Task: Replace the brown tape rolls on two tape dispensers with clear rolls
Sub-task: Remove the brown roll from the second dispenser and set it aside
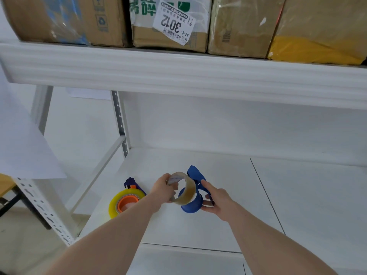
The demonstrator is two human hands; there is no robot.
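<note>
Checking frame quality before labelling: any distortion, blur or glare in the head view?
Head view: wide-angle bend, the shelf beam bows; soft overall, the label still readable; light even, shadows faint; mild sheen on the roll between left hand and right hand; white shelf near washed out.

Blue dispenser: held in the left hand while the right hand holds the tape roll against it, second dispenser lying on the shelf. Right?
Hands are swapped. In the head view the right hand holds the blue dispenser and the left hand holds the tape roll against it. The second dispenser does lie on the shelf, to the left.
</note>
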